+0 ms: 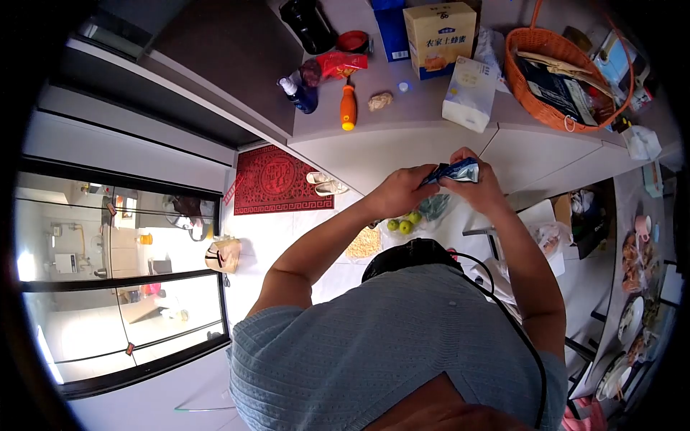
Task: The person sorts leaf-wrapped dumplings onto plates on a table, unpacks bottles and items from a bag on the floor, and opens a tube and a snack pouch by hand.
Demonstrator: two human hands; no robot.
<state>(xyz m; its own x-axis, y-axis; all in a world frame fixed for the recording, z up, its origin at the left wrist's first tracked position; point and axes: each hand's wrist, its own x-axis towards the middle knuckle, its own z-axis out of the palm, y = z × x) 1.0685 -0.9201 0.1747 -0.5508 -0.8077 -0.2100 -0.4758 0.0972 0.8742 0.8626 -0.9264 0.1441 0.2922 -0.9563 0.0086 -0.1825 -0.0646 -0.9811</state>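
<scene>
A small blue and silver packet (458, 171) is held up in front of the body, short of the counter edge. My left hand (404, 191) is closed round its left end. My right hand (476, 188) grips the silvery right end, fingers wrapped over the top. Beyond the hands, on the counter, lie an orange-handled screwdriver (348, 108), a crumpled beige piece (380, 101) and a white and yellow tissue pack (471, 93).
On the counter (424, 115) stand a honey box (440, 39), a blue spray bottle (298, 95) and an orange basket (535, 108). Green fruits (405, 226) lie below the hands. A table with dishes (631, 320) is at right; a red mat (277, 179) at left.
</scene>
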